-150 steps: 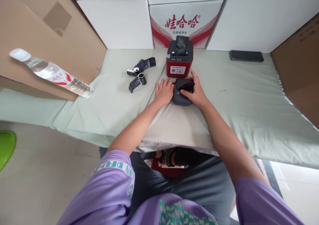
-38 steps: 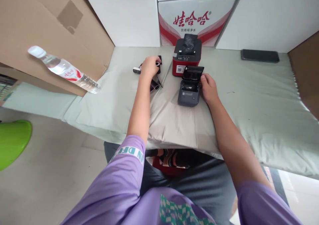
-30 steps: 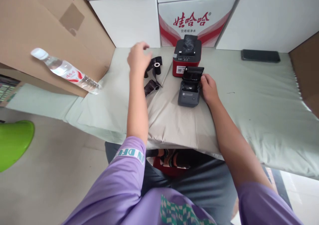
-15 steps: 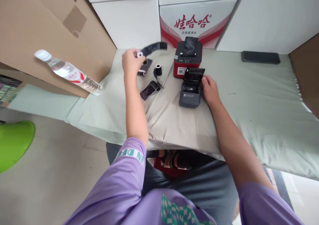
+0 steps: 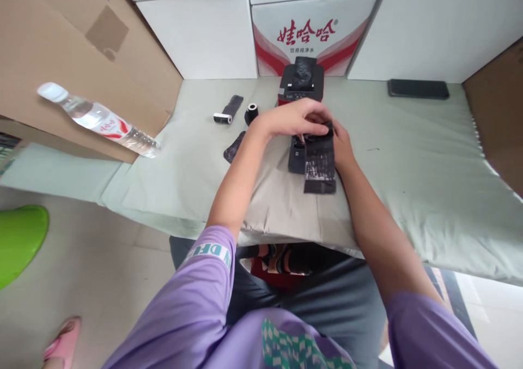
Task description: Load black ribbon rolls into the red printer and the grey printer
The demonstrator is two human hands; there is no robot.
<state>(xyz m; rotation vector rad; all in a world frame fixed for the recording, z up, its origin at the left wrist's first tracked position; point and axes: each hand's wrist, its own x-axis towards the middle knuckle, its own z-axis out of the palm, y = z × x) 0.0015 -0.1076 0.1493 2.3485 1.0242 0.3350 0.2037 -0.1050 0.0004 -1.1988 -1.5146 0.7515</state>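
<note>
My left hand (image 5: pixel 303 119) is closed above a small dark grey portable label printer (image 5: pixel 296 159), pinching a roll of thermal paper mostly hidden by the fingers. From it a black printed strip (image 5: pixel 320 164) hangs over the printer's front right part. My right hand (image 5: pixel 343 146) grips the printer's right side by its lid, its fingertips partly hidden behind the strip. Left of my hands, another paper roll (image 5: pixel 251 111) stands on the cloth, beside a loose black strip (image 5: pixel 233 147) and a small roll (image 5: pixel 223 118) with its strip unrolled.
A red and black printer (image 5: pixel 301 80) with paper sticking out stands just behind my hands. A water bottle (image 5: pixel 110 122) leans by a cardboard box (image 5: pixel 134 74) at left. A phone (image 5: pixel 418 89) lies back right. White boxes (image 5: pixel 200 36) line the back. Someone's pink slipper (image 5: pixel 65 339) shows lower left.
My left hand has moved right with the paper roll, from over the loose rolls to over the portable printer. The strip now hangs down. My right hand stays at the printer.
</note>
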